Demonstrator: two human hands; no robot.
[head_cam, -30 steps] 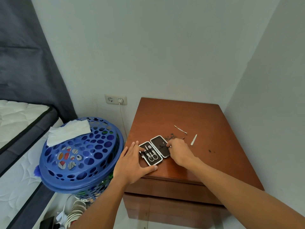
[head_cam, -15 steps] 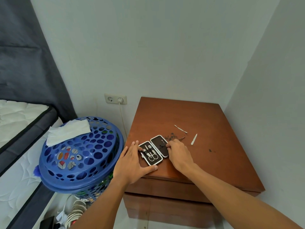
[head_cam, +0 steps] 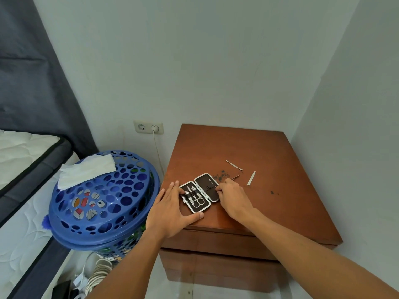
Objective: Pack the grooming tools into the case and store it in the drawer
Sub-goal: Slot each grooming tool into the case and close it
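Observation:
A small black grooming case [head_cam: 212, 196] with a white rim lies open near the front left of the brown nightstand top [head_cam: 226, 145]. Its left half holds scissors [head_cam: 198, 200] and other metal tools under a strap. My left hand [head_cam: 170, 209] braces the case's left and front edges, fingers spread. My right hand [head_cam: 234, 198] pinches a thin metal tool [head_cam: 210, 182] lying in the right half. Loose on the top are a slim pusher [head_cam: 233, 165], a white nail file [head_cam: 251, 178] and a brownish tool [head_cam: 235, 177] partly hidden behind my right hand.
The nightstand's drawer fronts [head_cam: 216, 240] are closed. A blue perforated basket [head_cam: 103, 199] with a white tissue [head_cam: 86, 172] stands against its left side. A mattress [head_cam: 21, 160] lies far left, white cables [head_cam: 97, 277] are on the floor, and walls close in behind and right.
My right hand has drawn back slightly along the case's right half, uncovering the thin tool lying there. The left hand and the case have stayed put.

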